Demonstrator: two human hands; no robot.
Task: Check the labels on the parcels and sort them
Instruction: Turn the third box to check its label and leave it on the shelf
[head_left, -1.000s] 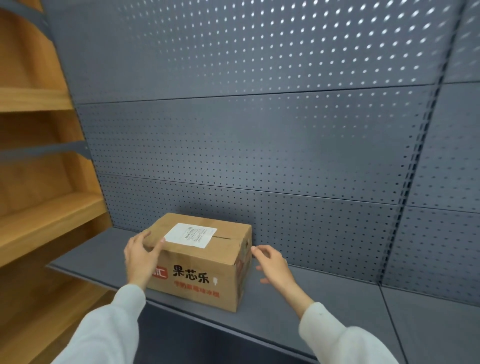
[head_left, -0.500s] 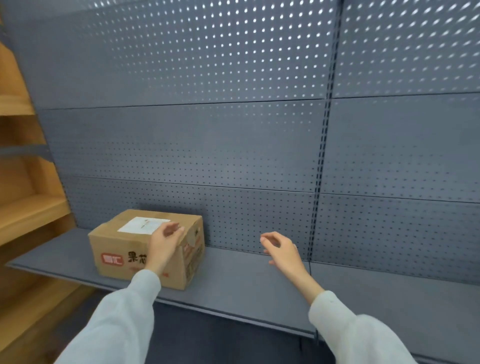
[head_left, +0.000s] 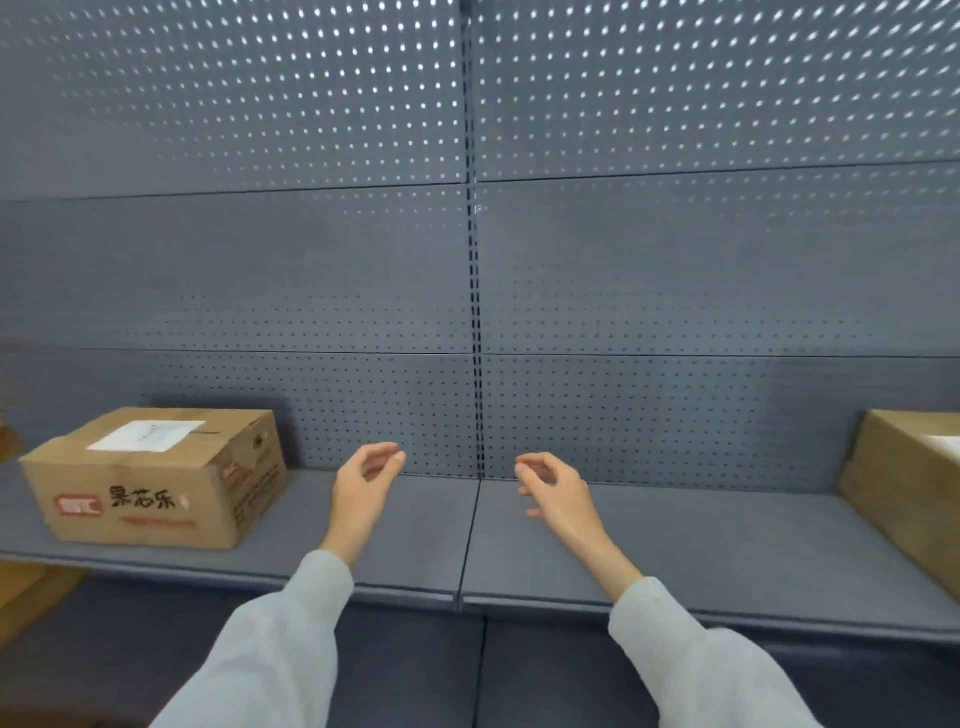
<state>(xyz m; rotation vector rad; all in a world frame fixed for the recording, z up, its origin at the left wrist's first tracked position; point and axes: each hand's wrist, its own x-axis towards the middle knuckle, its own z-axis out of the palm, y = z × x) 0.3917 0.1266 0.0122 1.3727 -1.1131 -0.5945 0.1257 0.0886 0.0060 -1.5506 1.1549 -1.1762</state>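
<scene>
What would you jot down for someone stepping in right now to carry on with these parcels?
Left hand: loosely curled, holding nothing, over the grey shelf.
Right hand: the same, empty.
Printed box: on the shelf's left end, white label facing up, untouched.
Second box: at the right edge, only partly in view.
Done: printed box is set down.
Left: probably the second box next; its label is unreadable from here.

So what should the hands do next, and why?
Probably reach right for the second cardboard box at the shelf's edge. Both the left hand and right hand are empty, and the labelled box already sits alone.
</scene>
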